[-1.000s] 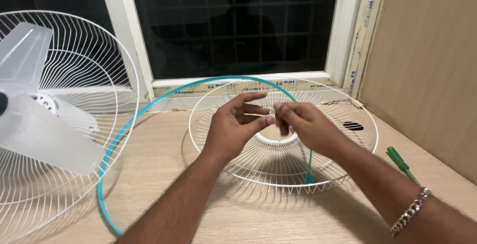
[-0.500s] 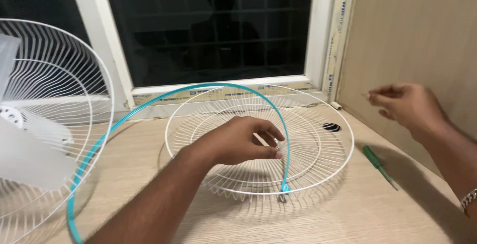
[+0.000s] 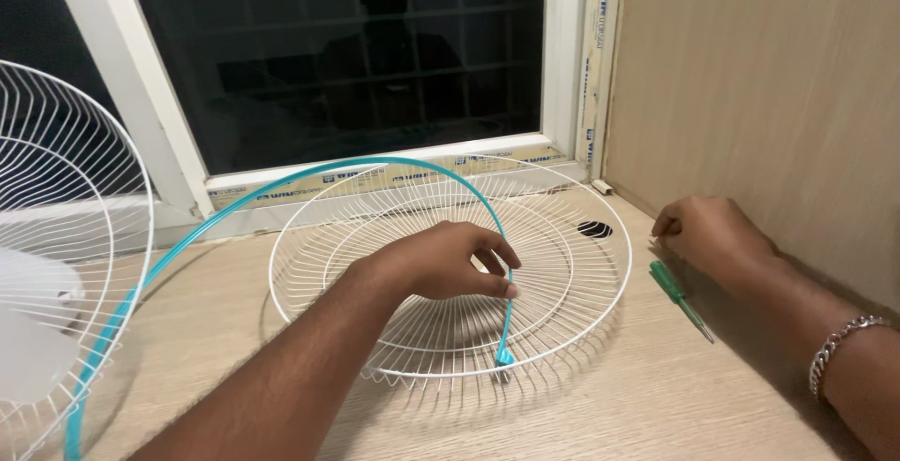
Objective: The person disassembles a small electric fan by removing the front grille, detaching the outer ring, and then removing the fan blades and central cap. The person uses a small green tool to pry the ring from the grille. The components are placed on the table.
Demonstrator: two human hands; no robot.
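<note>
**Inspector A:** Position of the left hand point(image 3: 450, 262)?

**Inspector B:** It is over the white wire fan guard point(image 3: 450, 278), which lies flat on the wooden table point(image 3: 600, 405). Its thumb and forefinger are pinched narrow on the teal rim band point(image 3: 281, 186), at the descending right-hand stretch of the band.

**A:** How does the band run from there?

**B:** It arches up and leftward from the pinch, across the guard's far rim and down towards the standing fan point(image 3: 56, 264) at the left edge. Below the pinch it drops to a small clip end, resting on the guard's near rim. So at the grip its long axis is close to upright, leaning slightly away from the person.

**A:** The right hand point(image 3: 708, 236)?

**B:** Well apart from the band, beyond the guard's right rim, near the wooden wall panel point(image 3: 769, 95). Its fingers are curled close together at the table surface. I cannot tell whether they hold anything; something small may be between the fingertips, but it is not resolved.

**A:** What is nearest that hand?

**B:** A green-handled screwdriver point(image 3: 677, 294), lying on the table just beside and below the knuckles. Its handle points toward the hand, its shaft toward the person.

**A:** Which hand is nearer the band?

**B:** The left, in contact. The right has the guard's width between.
</note>
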